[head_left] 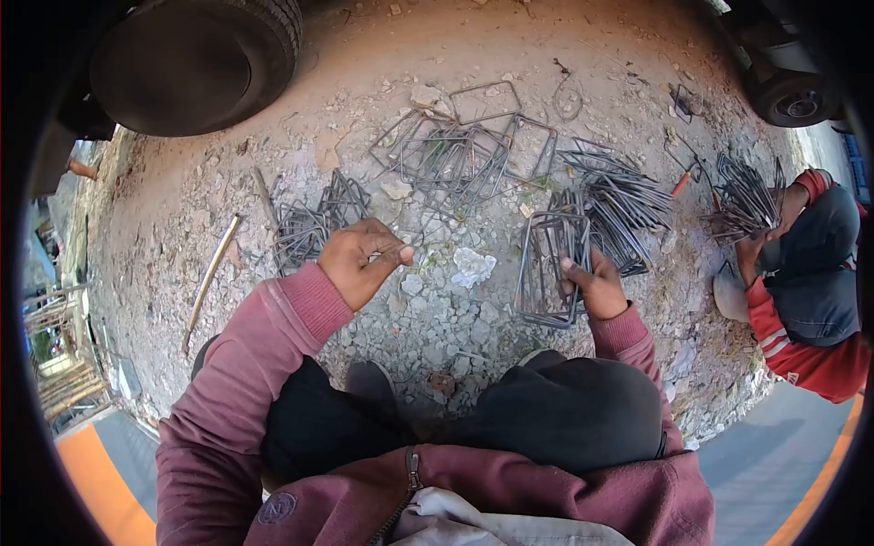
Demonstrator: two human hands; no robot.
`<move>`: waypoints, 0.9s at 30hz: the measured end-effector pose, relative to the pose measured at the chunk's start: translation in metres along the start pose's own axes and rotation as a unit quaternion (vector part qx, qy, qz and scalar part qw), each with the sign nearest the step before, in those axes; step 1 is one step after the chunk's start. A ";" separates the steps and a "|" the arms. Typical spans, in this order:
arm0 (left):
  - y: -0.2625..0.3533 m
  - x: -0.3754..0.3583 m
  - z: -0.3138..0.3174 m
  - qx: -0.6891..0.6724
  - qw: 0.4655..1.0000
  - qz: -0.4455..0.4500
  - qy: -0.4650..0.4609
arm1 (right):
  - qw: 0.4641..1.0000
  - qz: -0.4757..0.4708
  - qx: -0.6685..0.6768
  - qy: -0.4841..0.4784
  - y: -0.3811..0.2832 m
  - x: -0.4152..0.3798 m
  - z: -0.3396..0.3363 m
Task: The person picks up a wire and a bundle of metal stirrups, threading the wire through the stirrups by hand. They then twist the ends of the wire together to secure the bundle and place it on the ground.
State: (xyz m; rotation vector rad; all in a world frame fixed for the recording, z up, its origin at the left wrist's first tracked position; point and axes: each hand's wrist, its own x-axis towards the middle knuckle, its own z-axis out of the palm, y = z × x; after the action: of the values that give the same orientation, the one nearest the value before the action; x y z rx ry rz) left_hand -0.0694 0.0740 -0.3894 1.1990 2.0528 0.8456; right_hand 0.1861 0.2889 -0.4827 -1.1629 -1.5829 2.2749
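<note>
My right hand (596, 284) grips a small stack of rectangular metal frames (525, 273), held upright above the stony ground. My left hand (364, 261) is raised to the left of them, thumb against the curled fingers; what lies between them, if anything, is too small to tell. Behind my left hand a small heap of bent metal frames (300, 227) lies on the ground. A larger pile of stacked frames (628, 205) sits just beyond my right hand. Flat, loosely spread frames (455, 155) lie farther ahead in the middle.
A person in red sleeves (774, 318) crouches at the right, both hands on a bundle of metal frames (746, 196). Wheels stand at the upper left (182, 64) and upper right (792, 96). A curved stick (211, 278) lies left; a white stone (473, 267) lies in the middle.
</note>
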 end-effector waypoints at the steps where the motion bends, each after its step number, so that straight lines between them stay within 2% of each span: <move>1: -0.002 0.002 0.004 0.009 1.000 -0.008 -0.010 | 0.999 -0.031 0.015 0.014 -0.017 0.001 0.001; 3: -0.001 0.005 0.010 0.029 0.999 0.000 -0.020 | 0.994 -0.090 0.048 0.046 -0.054 0.007 0.001; 6: -0.003 0.008 0.021 0.050 0.996 0.058 -0.035 | 0.989 -0.135 -0.012 0.052 -0.098 0.012 -0.005; 9: 0.003 0.012 0.030 0.100 0.988 0.007 -0.118 | 0.989 -0.129 -0.062 0.020 -0.126 0.012 0.003; 10: 0.003 0.012 0.033 0.092 0.990 0.013 -0.106 | 0.988 -0.123 -0.091 -0.011 -0.131 0.011 0.004; 13: -0.006 0.016 0.042 0.085 0.993 0.038 -0.078 | 0.985 -0.066 -0.135 -0.084 -0.135 0.010 0.012; 17: -0.006 0.018 0.047 0.073 0.991 0.057 -0.095 | 0.975 -0.031 -0.201 -0.083 -0.124 0.014 0.020; 21: 0.007 0.016 0.038 0.083 0.986 0.073 -0.124 | 0.975 -0.085 -0.203 -0.007 -0.118 0.026 0.006; 25: 0.003 0.018 0.044 0.074 0.986 0.102 -0.104 | 0.937 -0.099 -0.332 0.043 -0.121 0.034 -0.002; 27: 0.004 0.019 0.043 0.084 0.986 0.089 -0.115 | 0.951 -0.079 -0.298 -0.005 -0.119 0.033 0.002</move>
State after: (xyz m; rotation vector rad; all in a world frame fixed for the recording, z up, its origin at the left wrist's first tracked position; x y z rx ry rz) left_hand -0.0422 0.1021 -0.4160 1.5155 1.8789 0.5892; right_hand 0.1257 0.3560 -0.3984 -1.0688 -2.3637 1.7474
